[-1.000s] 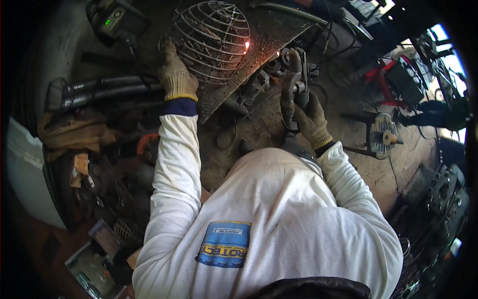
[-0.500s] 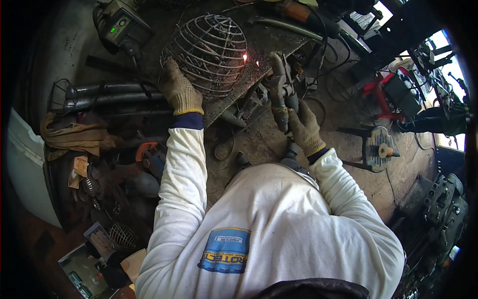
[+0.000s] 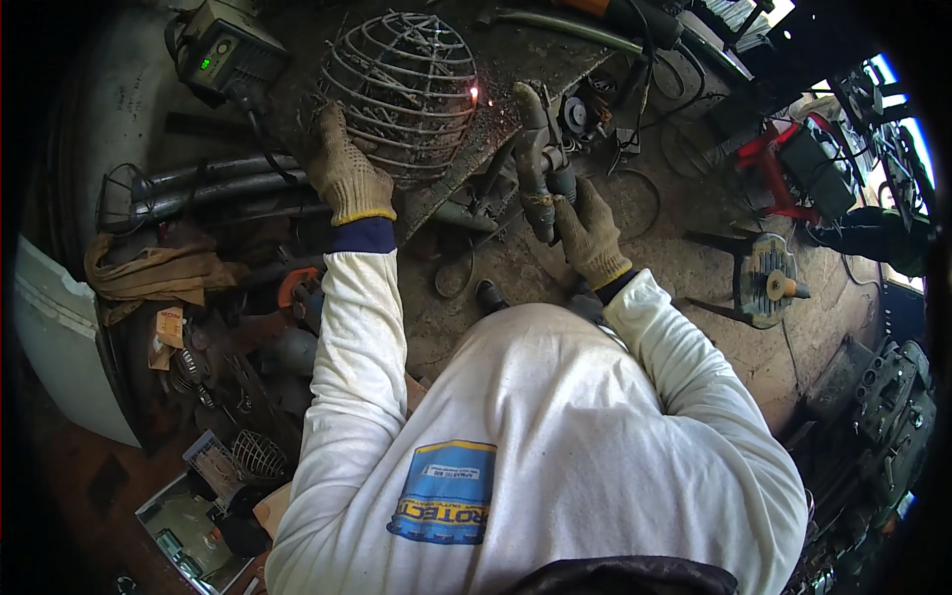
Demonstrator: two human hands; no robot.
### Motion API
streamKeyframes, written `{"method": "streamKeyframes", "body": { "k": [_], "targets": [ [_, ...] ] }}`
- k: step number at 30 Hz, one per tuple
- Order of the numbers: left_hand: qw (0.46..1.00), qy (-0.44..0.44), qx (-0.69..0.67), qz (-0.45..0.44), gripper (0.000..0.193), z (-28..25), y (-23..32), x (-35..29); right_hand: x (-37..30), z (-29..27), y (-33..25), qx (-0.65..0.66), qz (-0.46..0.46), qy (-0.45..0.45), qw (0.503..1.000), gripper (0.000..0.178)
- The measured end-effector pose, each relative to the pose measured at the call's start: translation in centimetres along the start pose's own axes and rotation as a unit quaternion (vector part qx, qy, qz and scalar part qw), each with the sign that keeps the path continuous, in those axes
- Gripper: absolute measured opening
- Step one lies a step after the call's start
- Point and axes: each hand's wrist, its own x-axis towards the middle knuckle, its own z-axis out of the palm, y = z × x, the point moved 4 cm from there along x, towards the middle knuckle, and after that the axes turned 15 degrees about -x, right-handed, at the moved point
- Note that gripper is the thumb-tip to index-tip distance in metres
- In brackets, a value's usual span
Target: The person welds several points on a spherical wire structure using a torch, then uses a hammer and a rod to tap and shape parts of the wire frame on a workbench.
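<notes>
A dome-shaped cage of welded metal rods (image 3: 402, 94) lies on the dark metal table (image 3: 446, 193). My left hand (image 3: 347, 174), in a knitted work glove, grips its left side; the fingertips are partly hidden. A small bright glow shows on the cage's right edge, with a fainter red speck beside it. My right hand (image 3: 593, 236), also gloved, is closed round the handle of a bulky grey clamp-like tool, probably a welding electrode holder (image 3: 535, 164). The tool's upper end stands right of the glow, apart from the cage.
A welding machine (image 3: 230, 55) with a green display stands at the back left. Metal pipes (image 3: 218, 183) and a brown cloth (image 3: 149, 268) lie left of my arm. An angle grinder (image 3: 635, 25) rests at the back. On the right are a stool (image 3: 764, 278) and a red stand (image 3: 769, 169).
The whole scene has shifted slightly with my head. My left hand stays at the cage and my right hand keeps the tool. The glow remains at the cage's right edge.
</notes>
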Motion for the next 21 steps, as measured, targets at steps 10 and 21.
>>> {"method": "streamKeyframes", "body": {
  "k": [10,21],
  "targets": [
    [0.997,-0.053,0.021,0.048,0.048,-0.2,0.0,0.5,0.0,1.4,0.2,0.023,0.031,-0.017,0.999,0.043],
    [0.996,-0.069,0.025,0.043,0.043,-0.3,0.1,0.6,0.3,2.0,-0.5,0.079,0.035,-0.015,0.996,0.039]
  ]
}}
